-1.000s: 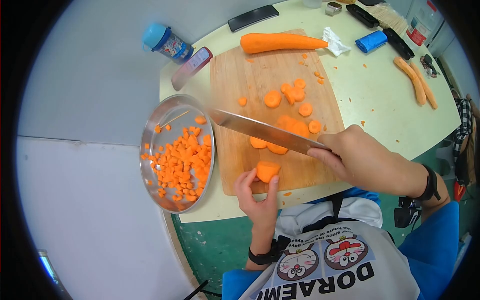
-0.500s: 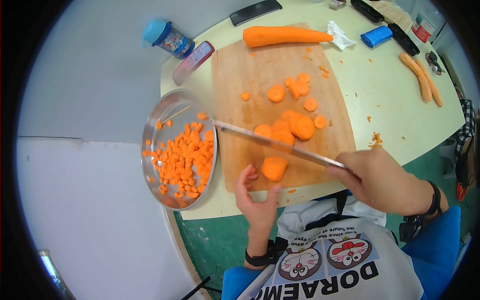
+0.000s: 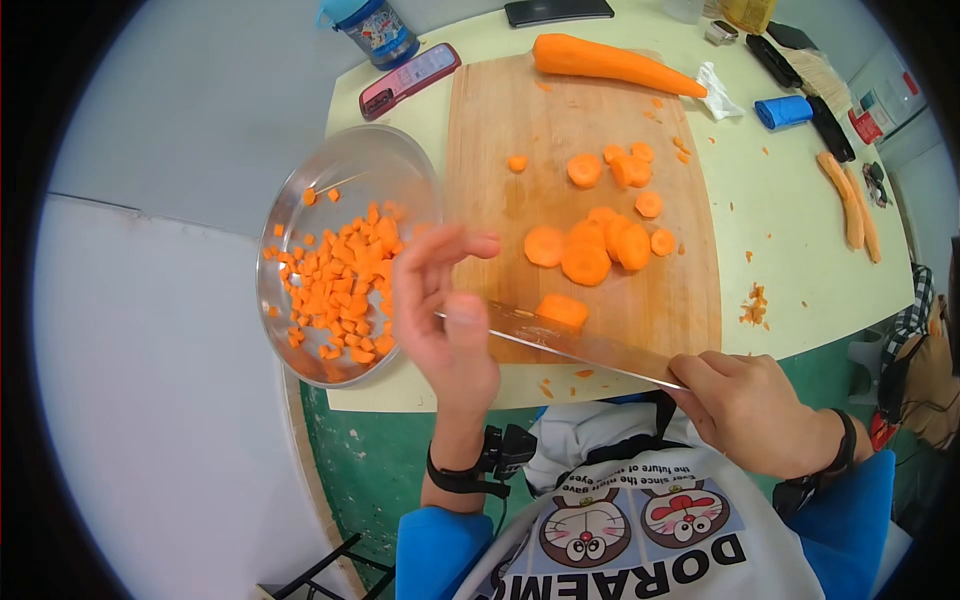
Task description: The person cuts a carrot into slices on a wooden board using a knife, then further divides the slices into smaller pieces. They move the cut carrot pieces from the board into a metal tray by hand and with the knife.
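Note:
My right hand [image 3: 745,410] grips the handle of a long knife [image 3: 570,343], its blade reaching left across the near part of the wooden cutting board [image 3: 490,130]. A short carrot piece [image 3: 563,310] lies just behind the blade. My left hand [image 3: 440,310] is raised between the board and a steel bowl [image 3: 290,350], fingers apart and holding nothing, partly over the blade tip. Diced carrot [image 3: 345,280] fills much of the bowl. Several carrot slices [image 3: 586,262] lie mid-board, and a whole peeled carrot [image 3: 610,65] rests along its far edge.
A red-cased phone [image 3: 410,80], a blue bottle [image 3: 380,35] and a black phone [image 3: 558,11] are at the far side. On the right are a blue roll [image 3: 783,112], crumpled tissue [image 3: 718,92], two thin peeled carrots [image 3: 842,200] and scraps [image 3: 755,305].
My left hand has moved up and left, away from the short carrot piece toward the bowl. The knife has come down nearer the board's front edge, and the camera view has shifted.

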Tool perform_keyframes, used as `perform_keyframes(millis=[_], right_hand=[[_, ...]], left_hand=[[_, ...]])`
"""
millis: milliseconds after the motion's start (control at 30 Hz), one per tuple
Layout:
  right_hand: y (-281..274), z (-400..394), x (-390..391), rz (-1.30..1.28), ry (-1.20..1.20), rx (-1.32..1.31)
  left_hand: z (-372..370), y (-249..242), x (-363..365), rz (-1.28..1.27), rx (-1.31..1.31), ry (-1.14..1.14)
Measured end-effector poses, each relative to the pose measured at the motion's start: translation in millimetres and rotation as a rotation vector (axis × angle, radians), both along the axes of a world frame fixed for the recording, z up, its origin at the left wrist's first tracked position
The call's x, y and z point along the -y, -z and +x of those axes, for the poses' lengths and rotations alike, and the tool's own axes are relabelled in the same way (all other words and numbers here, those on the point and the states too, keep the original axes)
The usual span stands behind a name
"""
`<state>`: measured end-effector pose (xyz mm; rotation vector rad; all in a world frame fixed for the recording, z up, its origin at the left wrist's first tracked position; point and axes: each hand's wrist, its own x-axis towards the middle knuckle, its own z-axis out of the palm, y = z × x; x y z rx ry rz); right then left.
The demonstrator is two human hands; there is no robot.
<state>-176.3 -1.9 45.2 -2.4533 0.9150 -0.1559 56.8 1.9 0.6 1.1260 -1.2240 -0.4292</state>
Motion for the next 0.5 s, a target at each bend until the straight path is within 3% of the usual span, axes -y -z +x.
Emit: perform_keyframes(millis=[100, 500], right_hand=[[0.3, 1.0, -1.3, -0.004, 0.015, 0.007], [2.3, -1.2, -0.5, 0.016, -0.015, 0.031]], left_hand=[[-2.7, 0.3, 0.2, 0.020, -0.150, 0.066], [-1.5, 6.3, -1.2, 0.030, -0.112, 0.060]])
